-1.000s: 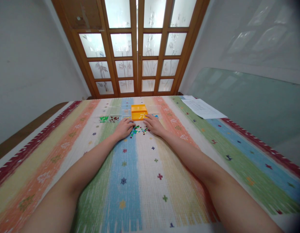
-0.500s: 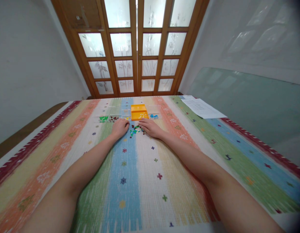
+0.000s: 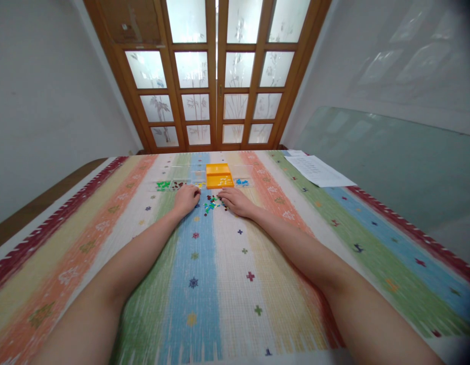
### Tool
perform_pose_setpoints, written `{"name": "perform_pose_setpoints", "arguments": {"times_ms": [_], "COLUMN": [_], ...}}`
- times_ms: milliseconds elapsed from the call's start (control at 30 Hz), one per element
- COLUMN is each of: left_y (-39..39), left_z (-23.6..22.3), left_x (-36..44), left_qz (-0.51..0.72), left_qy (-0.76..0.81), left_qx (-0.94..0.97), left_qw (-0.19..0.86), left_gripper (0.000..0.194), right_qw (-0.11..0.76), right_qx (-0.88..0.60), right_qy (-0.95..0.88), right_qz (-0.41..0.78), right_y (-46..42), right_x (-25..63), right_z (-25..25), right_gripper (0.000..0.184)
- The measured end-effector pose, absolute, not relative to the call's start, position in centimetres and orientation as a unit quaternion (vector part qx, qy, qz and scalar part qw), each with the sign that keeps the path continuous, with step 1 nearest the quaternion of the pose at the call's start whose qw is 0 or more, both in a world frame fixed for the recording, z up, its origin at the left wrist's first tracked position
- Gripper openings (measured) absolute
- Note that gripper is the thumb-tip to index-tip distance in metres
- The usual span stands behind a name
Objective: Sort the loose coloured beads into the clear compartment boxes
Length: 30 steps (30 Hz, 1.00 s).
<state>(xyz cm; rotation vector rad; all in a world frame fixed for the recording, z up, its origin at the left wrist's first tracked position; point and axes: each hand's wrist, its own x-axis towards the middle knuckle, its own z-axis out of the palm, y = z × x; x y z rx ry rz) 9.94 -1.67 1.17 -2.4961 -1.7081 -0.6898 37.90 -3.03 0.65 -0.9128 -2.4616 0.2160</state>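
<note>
A loose pile of small mixed-colour pieces [image 3: 211, 205], green, blue, white and dark red, lies on the tablecloth between my hands. On its left is my left hand [image 3: 186, 201], fingers curled inward. Whatever they may hold is hidden. My right hand [image 3: 237, 202] rests at the pile's right edge, fingers stretched out and touching the nearest pieces. Just behind stands an open yellow box [image 3: 220, 169] with white pieces in its front half. Clear trays flank it: green pieces [image 3: 163, 185] and dark red pieces [image 3: 179, 185] to the left, blue pieces [image 3: 242, 182] to the right.
A striped tablecloth [image 3: 216, 314] covers the table. Printed paper sheets [image 3: 317, 171] lie at the far right. Beyond the table's far edge are wooden doors with frosted panes [image 3: 195, 107], and a glass panel [image 3: 375, 147] leans along the right wall.
My left hand has shifted very slightly left, away from the pile. My right hand stays at the pile's edge. The whole view has moved a little.
</note>
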Motion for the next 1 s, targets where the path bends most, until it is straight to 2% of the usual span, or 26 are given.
{"name": "perform_pose_setpoints", "arguments": {"times_ms": [133,267,500,633,767,933,1000], "left_y": [-1.8,-1.3,2.3,3.6,3.5,3.0,2.7], "left_z": [1.1,1.5,2.6,2.2,1.6,1.9,2.1], "left_x": [10.0,10.0,4.6,0.5,-1.4,-0.7,0.3], "left_qz": [-0.237,-0.259,-0.433,-0.488,-0.481,-0.458,-0.439], "left_qy": [-0.547,-0.570,-0.633,-0.683,-0.714,-0.720,-0.690], "left_qx": [-0.803,-0.779,-0.625,-0.525,-0.490,-0.512,-0.570], "left_qw": [0.018,-0.030,-0.145,-0.141,-0.134,-0.093,-0.084], "left_gripper": [0.020,0.020,0.025,0.029,0.033,0.044,0.042], "right_qw": [0.275,0.297,0.299,0.303,0.307,0.309,0.310], "right_qx": [-0.354,-0.355,-0.351,-0.344,-0.339,-0.337,-0.338], "right_qy": [-0.890,-0.883,-0.884,-0.886,-0.886,-0.886,-0.886], "right_qz": [0.080,0.073,0.071,0.071,0.074,0.074,0.073], "right_y": [-3.0,-2.9,-3.0,-2.9,-2.9,-2.9,-3.0], "right_x": [38.0,38.1,38.2,38.3,38.4,38.4,38.4], "right_z": [0.5,0.3,0.3,0.2,0.1,0.2,0.2], "right_gripper": [0.034,0.034,0.032,0.032,0.032,0.032,0.032]}}
